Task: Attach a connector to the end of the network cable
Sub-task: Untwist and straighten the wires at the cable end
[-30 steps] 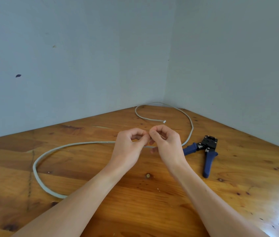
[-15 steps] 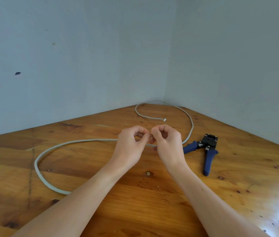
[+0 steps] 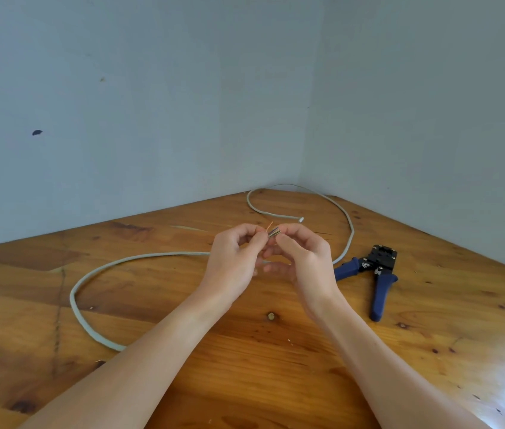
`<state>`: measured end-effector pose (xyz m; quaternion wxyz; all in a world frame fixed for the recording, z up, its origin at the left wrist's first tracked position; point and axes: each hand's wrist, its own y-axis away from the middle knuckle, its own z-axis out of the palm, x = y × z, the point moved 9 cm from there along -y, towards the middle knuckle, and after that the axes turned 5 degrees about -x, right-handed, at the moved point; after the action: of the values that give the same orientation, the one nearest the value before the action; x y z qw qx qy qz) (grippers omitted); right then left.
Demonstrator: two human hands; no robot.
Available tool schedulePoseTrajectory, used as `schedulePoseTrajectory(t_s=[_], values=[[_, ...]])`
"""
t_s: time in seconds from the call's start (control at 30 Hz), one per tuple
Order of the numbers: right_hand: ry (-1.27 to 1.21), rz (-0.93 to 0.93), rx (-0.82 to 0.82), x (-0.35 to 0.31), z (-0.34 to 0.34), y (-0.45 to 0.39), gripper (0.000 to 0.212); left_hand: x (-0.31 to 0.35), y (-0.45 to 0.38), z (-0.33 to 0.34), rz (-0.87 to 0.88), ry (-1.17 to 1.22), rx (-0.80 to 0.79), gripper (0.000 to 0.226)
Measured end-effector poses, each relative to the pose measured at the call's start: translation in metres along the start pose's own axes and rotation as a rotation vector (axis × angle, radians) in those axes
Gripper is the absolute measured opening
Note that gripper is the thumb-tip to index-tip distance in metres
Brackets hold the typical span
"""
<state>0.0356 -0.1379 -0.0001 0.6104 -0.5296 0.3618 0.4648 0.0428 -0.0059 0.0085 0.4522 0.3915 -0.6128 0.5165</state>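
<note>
A grey network cable [image 3: 96,270] loops across the wooden table. One stripped end is raised above the table between my hands, with thin coloured wires [image 3: 273,232] fanning out of it. My left hand [image 3: 234,261] pinches that end just below the wires, thumb and forefinger curled on it. The fingertips of my right hand [image 3: 304,258] pinch the wires from the right. The cable's other end [image 3: 300,219] lies on the table behind my hands, carrying a small pale tip. No separate connector shows in this view.
A crimping tool [image 3: 375,274] with blue handles and a black head lies to the right of my right hand, handles spread. The table [image 3: 276,366] fits into a corner between two pale blue walls [image 3: 152,119]. A small knot [image 3: 271,315] marks the wood between my forearms.
Both hands have risen a little and parted slightly at the fingertips. The coloured wires, hidden between my fingers before, now stick out and show.
</note>
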Motion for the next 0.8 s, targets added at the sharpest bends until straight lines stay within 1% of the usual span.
schedulePoseTrajectory(t_s=[0.23,0.4,0.7,0.8], values=[[0.070,-0.040,0.035,-0.0028,-0.0014,0.0006,0.012,-0.0010,0.0012,0.0046,-0.004,0.037,-0.017,0.018],[0.075,-0.032,0.057,-0.0012,-0.0019,0.0006,0.011,-0.0043,-0.0008,0.0042,-0.020,0.049,-0.005,0.020],[0.014,-0.027,0.026,-0.0017,0.0008,0.0008,0.008,-0.0034,0.0003,0.0066,-0.026,0.046,-0.040,0.023],[-0.012,-0.030,0.016,-0.0033,0.0027,0.0009,0.012,-0.0027,0.0000,0.0080,-0.026,0.056,-0.060,0.025]])
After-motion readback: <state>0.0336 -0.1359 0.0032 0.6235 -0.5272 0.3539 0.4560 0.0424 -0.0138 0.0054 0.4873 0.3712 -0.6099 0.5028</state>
